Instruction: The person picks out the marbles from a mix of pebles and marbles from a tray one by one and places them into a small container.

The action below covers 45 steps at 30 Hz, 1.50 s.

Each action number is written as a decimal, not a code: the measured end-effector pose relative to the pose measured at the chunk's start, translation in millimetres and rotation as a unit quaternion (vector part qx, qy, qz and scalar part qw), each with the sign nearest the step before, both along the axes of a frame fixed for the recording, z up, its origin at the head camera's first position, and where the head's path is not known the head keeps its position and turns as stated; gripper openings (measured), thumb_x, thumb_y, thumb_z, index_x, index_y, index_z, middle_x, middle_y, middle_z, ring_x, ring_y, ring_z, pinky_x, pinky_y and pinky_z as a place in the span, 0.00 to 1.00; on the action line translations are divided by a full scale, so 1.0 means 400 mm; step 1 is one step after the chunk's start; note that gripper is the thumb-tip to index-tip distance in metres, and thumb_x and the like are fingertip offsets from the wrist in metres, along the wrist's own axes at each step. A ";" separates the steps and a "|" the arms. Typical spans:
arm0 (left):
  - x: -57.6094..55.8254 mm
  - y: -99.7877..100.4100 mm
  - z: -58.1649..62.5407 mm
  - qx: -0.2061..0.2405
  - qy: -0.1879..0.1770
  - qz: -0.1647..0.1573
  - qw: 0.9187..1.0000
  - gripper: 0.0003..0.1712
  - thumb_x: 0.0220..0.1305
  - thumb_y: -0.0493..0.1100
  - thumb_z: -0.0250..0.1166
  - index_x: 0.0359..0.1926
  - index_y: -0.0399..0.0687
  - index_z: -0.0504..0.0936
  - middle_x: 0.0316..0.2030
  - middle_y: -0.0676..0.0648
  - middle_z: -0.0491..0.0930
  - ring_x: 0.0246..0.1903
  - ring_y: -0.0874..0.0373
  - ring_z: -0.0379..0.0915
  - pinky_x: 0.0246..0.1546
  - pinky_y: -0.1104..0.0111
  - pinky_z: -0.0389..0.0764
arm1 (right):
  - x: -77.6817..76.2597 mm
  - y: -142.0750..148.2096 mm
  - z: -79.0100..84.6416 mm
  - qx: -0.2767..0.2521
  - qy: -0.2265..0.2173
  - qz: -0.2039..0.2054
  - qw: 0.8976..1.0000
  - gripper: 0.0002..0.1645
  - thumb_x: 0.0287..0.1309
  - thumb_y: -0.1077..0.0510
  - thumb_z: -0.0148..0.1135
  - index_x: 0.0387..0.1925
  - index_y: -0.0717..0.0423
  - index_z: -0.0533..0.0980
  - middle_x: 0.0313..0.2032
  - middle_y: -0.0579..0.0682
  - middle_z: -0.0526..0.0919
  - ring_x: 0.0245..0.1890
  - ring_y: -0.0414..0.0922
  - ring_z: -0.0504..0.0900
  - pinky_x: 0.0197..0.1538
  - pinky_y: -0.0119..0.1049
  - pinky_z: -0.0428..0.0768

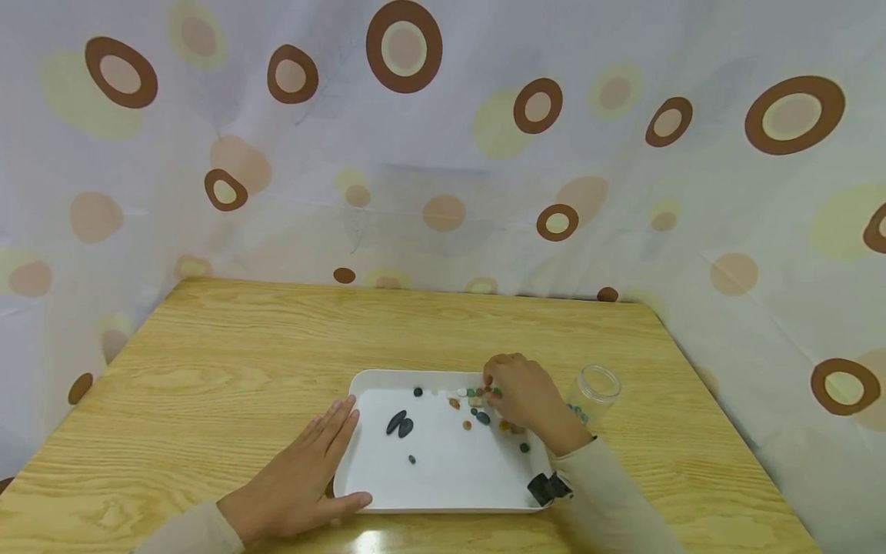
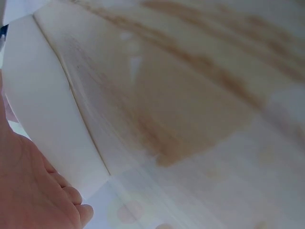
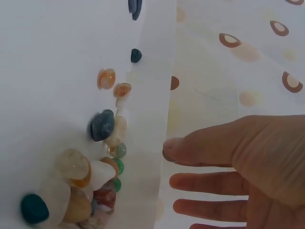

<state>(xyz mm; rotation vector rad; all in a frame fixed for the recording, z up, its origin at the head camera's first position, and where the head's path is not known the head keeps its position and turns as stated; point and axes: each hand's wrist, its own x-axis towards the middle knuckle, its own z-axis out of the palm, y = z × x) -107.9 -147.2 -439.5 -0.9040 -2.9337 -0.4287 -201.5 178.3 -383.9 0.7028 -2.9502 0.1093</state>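
Observation:
A white tray (image 1: 464, 481) holds scattered polished stones. My left hand (image 1: 304, 469) rests on its left edge, fingers straight and thumb at the near left corner; the left wrist view shows that hand (image 2: 38, 191) beside a white side wall. Over the far right part of the tray is my right hand (image 1: 522, 392). In the right wrist view, the thumb and fingers of the right hand (image 3: 238, 176) reach out over the far rim, nothing seen between them. Nearby, green, white and brown stones (image 3: 78, 205) cluster in the tray, partly hidden by the hand in the head view.
A clear jar (image 1: 597, 392) with a few bluish stones stands right of the tray, close to my right forearm. Two elongated black stones (image 1: 396, 422) lie at the tray's left. Wooden tabletop (image 1: 263, 354) surrounds the tray, and a patterned curtain (image 1: 443, 154) hangs behind.

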 end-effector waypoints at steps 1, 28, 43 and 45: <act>-0.001 0.000 0.000 -0.002 -0.002 0.000 1.000 0.58 0.60 0.77 0.47 0.74 0.36 0.50 0.75 0.42 0.43 0.73 0.47 0.42 0.72 0.61 0.44 | 0.002 0.000 0.005 0.002 -0.003 0.000 1.000 0.07 0.51 0.57 0.72 0.30 0.51 0.80 0.38 0.49 0.83 0.37 0.50 0.80 0.33 0.41 0.78; -0.004 -0.001 -0.006 -0.006 0.006 -0.006 1.000 0.58 0.60 0.77 0.46 0.73 0.36 0.50 0.75 0.41 0.42 0.73 0.45 0.42 0.69 0.53 0.54 | 0.074 0.084 0.101 0.010 0.095 0.028 0.995 0.10 0.48 0.59 0.73 0.28 0.52 0.78 0.37 0.50 0.83 0.40 0.55 0.81 0.31 0.42 0.79; -0.002 -0.002 -0.001 -0.007 0.008 -0.006 1.000 0.58 0.60 0.77 0.46 0.73 0.35 0.50 0.75 0.40 0.43 0.73 0.45 0.43 0.69 0.52 0.55 | 0.110 0.205 0.170 -0.001 0.115 -0.030 0.993 0.07 0.50 0.62 0.71 0.30 0.54 0.78 0.40 0.54 0.82 0.47 0.60 0.78 0.35 0.51 0.78; -0.002 -0.002 0.000 -0.007 0.005 -0.006 1.000 0.58 0.60 0.77 0.46 0.73 0.35 0.50 0.75 0.39 0.43 0.73 0.45 0.43 0.69 0.52 0.55 | 0.113 0.226 0.172 -0.006 0.114 -0.041 0.993 0.07 0.50 0.61 0.71 0.31 0.55 0.78 0.41 0.55 0.82 0.46 0.61 0.78 0.34 0.52 0.78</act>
